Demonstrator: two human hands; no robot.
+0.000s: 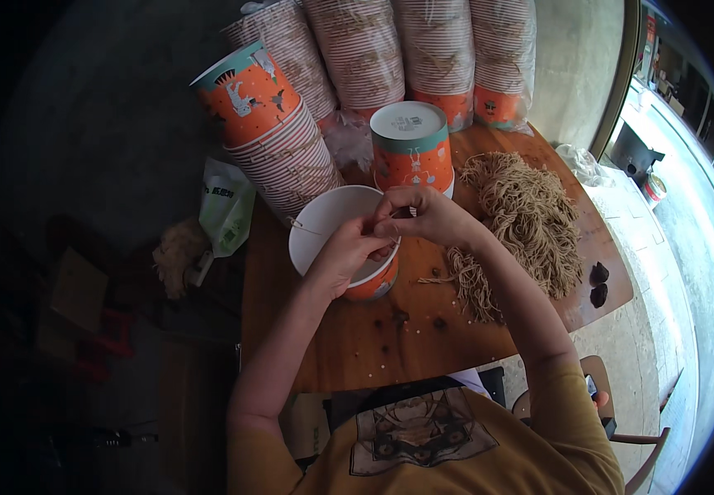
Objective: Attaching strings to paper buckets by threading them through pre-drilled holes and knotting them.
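A paper bucket [315, 216], white inside and orange outside, stands at the near middle of the wooden table. A short piece of twine [306, 228] crosses its left rim. Over the bucket's right rim, my left hand [350, 254] and my right hand [429, 216] meet with fingertips pinched together. Whatever lies between the fingers is too small or hidden to make out. Right of my right hand lies a big tangled heap of beige twine [530, 227]. An upside-down orange and teal bucket [410, 153] stands just beyond my hands.
A leaning stack of nested buckets [278, 136] rises at the left. Several plastic-wrapped bucket stacks [357, 49] line the back of the table [348, 355]. Two small dark objects [598, 285] lie near the right edge. A green and white bag [226, 206] is beyond the left edge.
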